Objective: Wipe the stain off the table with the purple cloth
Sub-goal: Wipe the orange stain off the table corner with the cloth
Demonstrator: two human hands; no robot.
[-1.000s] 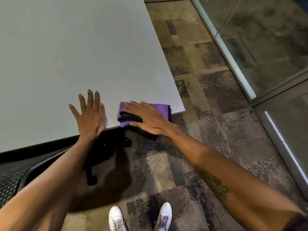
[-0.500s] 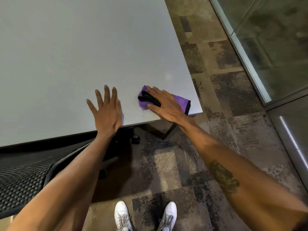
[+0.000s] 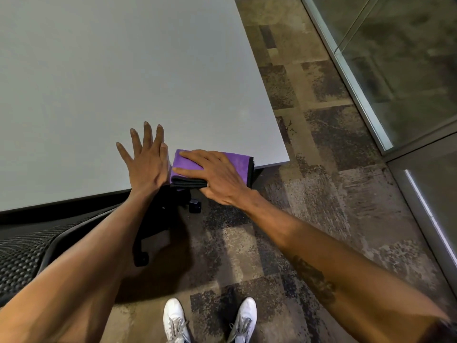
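Observation:
A folded purple cloth with a black underside lies at the near right corner of the grey table, partly over the front edge. My right hand lies flat on top of it, fingers spread and pointing left, thumb against its folded black edge. My left hand rests flat on the table just left of the cloth, fingers apart, holding nothing. I cannot make out a stain on the table surface.
A black mesh office chair stands under the table's front edge at lower left, with its wheeled base on the patterned carpet. A glass wall with a metal frame runs along the right. My white shoes are at the bottom.
My right hand has slid the cloth back toward the table's front edge and closer to my left hand. The left hand stays flat on the table.

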